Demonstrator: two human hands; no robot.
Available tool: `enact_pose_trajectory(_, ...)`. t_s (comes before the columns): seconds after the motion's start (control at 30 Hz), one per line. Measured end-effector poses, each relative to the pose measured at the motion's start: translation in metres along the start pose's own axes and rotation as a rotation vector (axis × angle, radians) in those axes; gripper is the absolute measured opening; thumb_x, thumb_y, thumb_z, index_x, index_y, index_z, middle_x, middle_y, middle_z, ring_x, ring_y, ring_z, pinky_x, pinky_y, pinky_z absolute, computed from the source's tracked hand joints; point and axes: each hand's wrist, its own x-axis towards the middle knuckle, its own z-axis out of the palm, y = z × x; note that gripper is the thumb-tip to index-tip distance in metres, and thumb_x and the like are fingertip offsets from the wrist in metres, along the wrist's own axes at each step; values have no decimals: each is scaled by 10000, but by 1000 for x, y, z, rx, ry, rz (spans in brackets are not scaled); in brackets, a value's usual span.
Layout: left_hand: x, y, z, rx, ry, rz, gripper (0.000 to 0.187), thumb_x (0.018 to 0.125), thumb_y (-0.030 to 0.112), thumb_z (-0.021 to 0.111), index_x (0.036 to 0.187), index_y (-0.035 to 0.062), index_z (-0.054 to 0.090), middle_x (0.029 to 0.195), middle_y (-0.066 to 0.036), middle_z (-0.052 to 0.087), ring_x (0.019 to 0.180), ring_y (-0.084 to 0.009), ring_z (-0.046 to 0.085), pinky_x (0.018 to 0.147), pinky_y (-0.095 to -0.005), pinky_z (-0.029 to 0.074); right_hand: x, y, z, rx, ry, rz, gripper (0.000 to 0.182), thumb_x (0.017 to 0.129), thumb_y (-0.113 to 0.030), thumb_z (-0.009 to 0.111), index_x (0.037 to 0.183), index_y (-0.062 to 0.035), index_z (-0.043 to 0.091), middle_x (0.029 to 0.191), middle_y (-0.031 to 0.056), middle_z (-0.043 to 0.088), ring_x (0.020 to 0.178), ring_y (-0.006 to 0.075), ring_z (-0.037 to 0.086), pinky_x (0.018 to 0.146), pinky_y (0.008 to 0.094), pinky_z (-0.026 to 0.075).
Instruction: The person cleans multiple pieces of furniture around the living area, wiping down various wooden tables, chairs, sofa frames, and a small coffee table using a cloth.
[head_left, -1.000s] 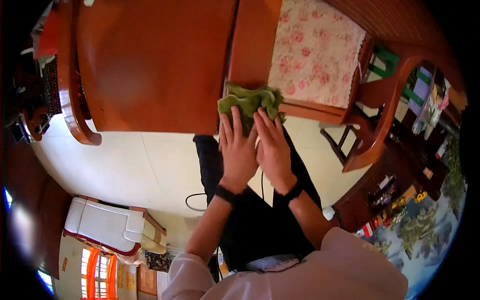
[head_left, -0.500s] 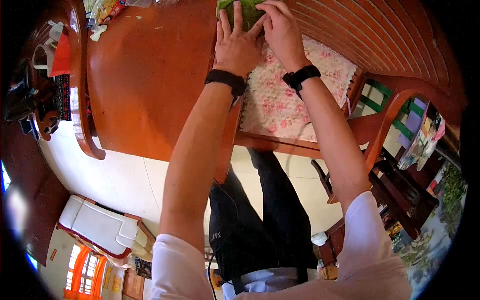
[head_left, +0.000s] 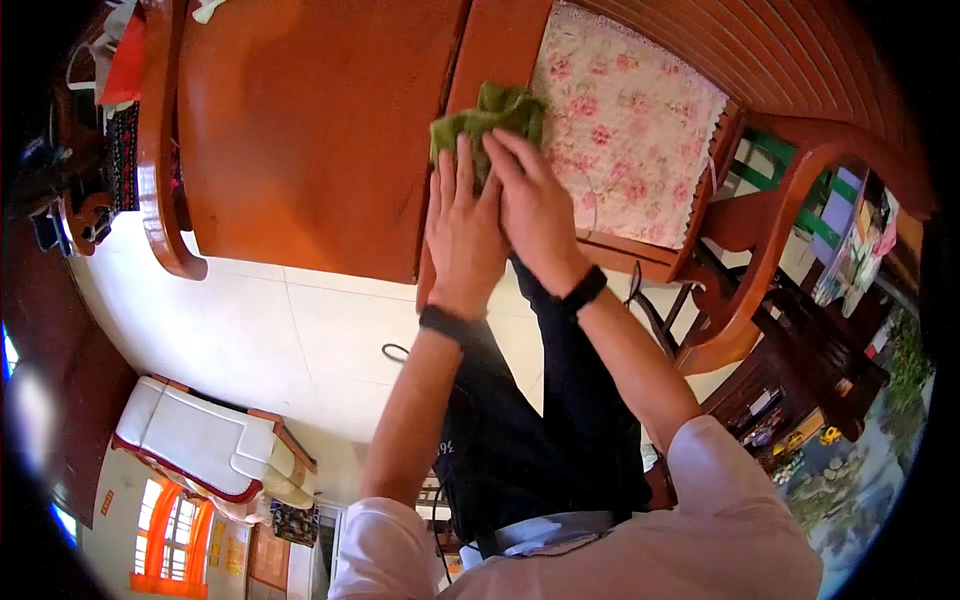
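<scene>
A crumpled green cloth (head_left: 490, 110) lies on the narrow brown wooden strip between the table top and the floral seat mat. My left hand (head_left: 465, 235) presses on the cloth's near part from the left, its fingers stretched out flat. My right hand (head_left: 537, 205) slants in from the right with its fingers close together over the cloth; its thumb is hidden. The two hands touch or overlap at the fingers. Some of the cloth is hidden beneath them, and its far part bunches up beyond the fingertips. Dark bands circle both wrists.
The reddish-brown table top (head_left: 310, 130) spreads to the left. At right, a wooden bench carries a pink floral mat (head_left: 630, 130), with a slatted back and a curved armrest (head_left: 745, 300). A white padded seat (head_left: 200, 440) stands lower left on the pale tiled floor (head_left: 330, 320).
Both hands and the green cloth have come toward my body, from the top edge of the view to nearer the wood's near end. The view has also shifted slightly.
</scene>
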Motion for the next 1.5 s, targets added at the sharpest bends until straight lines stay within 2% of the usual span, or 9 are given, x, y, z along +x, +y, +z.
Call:
enact_pose_trajectory(0.33,-183,-19,11,-85,-114,-193,567,891,171,630,1435,61,515,1584,-247,297,1445,-464,291,1193,-511,252,-156,-58,48,46,-177,155,423,952,-89,555,1371,-65,498,1297,154,546,1124,345,604,919,384,533)
enact_pose_trajectory(0.47,-237,-42,35,-273,-124,-272,534,898,105,636,1421,72,534,1560,-270,325,1357,-440,443,1067,-461,441,-203,-53,90,93,-221,239,360,888,-15,611,1236,-85,549,1213,150,543,995,390,649,730,432,581)
enact_pose_trajectory(0.53,-252,-51,40,-392,-136,-328,513,904,73,630,1410,74,546,1548,-280,339,1310,-427,507,1002,-432,509,-212,-51,105,90,-253,259,305,916,-52,575,1218,-73,541,1224,178,543,992,403,643,755,438,572)
enact_pose_trajectory(0.6,-255,-60,43,-496,-121,-382,458,908,26,623,1363,70,593,1514,-270,398,1222,-396,591,901,-381,567,-219,-49,118,97,-281,275,259,944,-88,540,1201,-62,532,1236,206,543,990,416,637,780,443,564)
enact_pose_trajectory(0.73,-242,-57,20,-503,-85,-371,392,912,29,621,1303,43,638,1493,-248,438,1218,-388,597,924,-371,556,-214,-55,113,218,-82,216,307,873,-3,626,1162,-96,582,1118,125,589,937,373,659,707,412,576)
enact_pose_trajectory(0.93,-165,-54,0,-358,153,-42,461,860,-34,601,1317,17,622,1528,-234,405,1354,-405,474,1040,-416,476,-154,-76,75,40,221,113,266,889,-91,633,1144,-121,565,1134,124,605,780,356,683,618,429,568)
enact_pose_trajectory(1.0,-152,-65,15,-443,140,-19,424,893,-16,599,1311,46,634,1530,-261,387,1396,-449,394,1133,-448,372,-139,-68,81,-89,187,222,226,889,-102,626,1106,-119,564,1076,143,593,748,354,678,590,434,564)
enact_pose_trajectory(1.33,-206,-32,24,-289,228,-304,332,869,-32,673,1193,27,714,1387,-174,590,1178,-329,637,955,-375,531,-186,-45,94,334,-7,211,268,850,-63,634,1097,-63,533,1042,162,585,800,389,654,624,479,544)
enact_pose_trajectory(1.5,-213,60,74,-269,50,-255,344,873,2,695,1217,-11,684,1320,-178,629,1164,-305,641,915,-384,560,-236,38,29,380,7,331,234,833,-52,628,1065,-32,597,1006,184,606,885,399,647,740,475,541)
